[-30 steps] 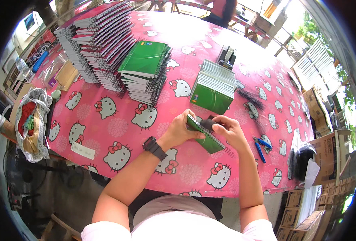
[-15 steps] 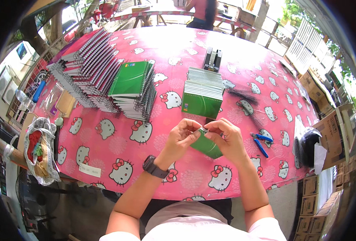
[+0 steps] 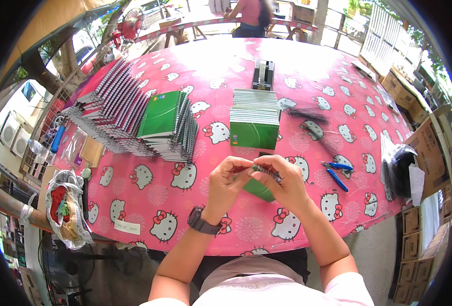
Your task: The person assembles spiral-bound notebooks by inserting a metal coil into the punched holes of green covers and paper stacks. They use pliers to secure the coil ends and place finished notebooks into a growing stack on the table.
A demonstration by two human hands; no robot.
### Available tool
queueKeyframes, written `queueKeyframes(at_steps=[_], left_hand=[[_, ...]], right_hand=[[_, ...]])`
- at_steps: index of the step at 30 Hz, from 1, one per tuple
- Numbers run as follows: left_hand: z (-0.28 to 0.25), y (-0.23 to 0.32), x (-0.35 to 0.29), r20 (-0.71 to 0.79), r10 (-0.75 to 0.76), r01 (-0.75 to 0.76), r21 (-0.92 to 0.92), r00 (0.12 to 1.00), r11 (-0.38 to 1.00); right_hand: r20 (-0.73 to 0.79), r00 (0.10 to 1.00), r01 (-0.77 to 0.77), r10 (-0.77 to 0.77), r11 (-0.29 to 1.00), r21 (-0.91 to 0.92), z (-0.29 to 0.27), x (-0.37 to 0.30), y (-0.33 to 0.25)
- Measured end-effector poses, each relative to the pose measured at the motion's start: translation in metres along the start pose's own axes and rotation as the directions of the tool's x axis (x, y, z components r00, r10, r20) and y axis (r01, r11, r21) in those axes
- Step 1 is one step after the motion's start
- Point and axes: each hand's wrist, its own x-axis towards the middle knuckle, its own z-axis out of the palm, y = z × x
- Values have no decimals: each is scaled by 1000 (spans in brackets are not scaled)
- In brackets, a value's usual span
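Observation:
A small green notebook (image 3: 258, 190) lies partly under my two hands near the front middle of the table. Along its far edge runs a dark spiral coil (image 3: 269, 174). My left hand (image 3: 229, 176) pinches the corner of the notebook at the coil's left end, thumb and forefinger pressed together. Fingers of my right hand (image 3: 286, 177) are closed on the coil beside it. The exact fingertip contact is partly hidden. Just beyond stands a row of green notebooks (image 3: 254, 133) with white page edges facing up.
Left stand a stack of green spiral notebooks (image 3: 160, 116) and a tall pile of coil-bound notebooks (image 3: 111, 102). Loose black coils (image 3: 307, 115) and blue-handled cutters (image 3: 336, 176) lie right. A stapler-like device (image 3: 263, 75) stands behind; a cloth bag (image 3: 65, 204) hangs left. Across, a person (image 3: 251, 20).
My right hand has shifted slightly along the notebook's edge, and more of the coil shows between my hands. The whole view has tilted a little; the table things stay put.

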Motion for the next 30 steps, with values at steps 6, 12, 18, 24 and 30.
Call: queueKeyframes(at_steps=[6, 12, 18, 24, 30], left_hand=[[4, 6, -3, 30, 117, -120, 167, 993, 979], [4, 17, -1, 59, 113, -123, 211, 992, 970], [8, 21, -4, 19, 192, -189, 300, 981, 935], [10, 17, -3, -75, 173, -145, 284, 982, 948], [-14, 43, 20, -224, 393, -273, 424, 892, 863]], right_hand=[[-40, 986, 156, -159, 984, -83, -3, 4, 7], [-55, 993, 100, -100, 995, 5, -5, 4, 0], [23, 992, 127, -126, 991, -34, -10, 5, -1], [41, 972, 233, -230, 969, -80, -5, 14, -9], [31, 992, 124, -124, 992, -2, -15, 23, -8]])
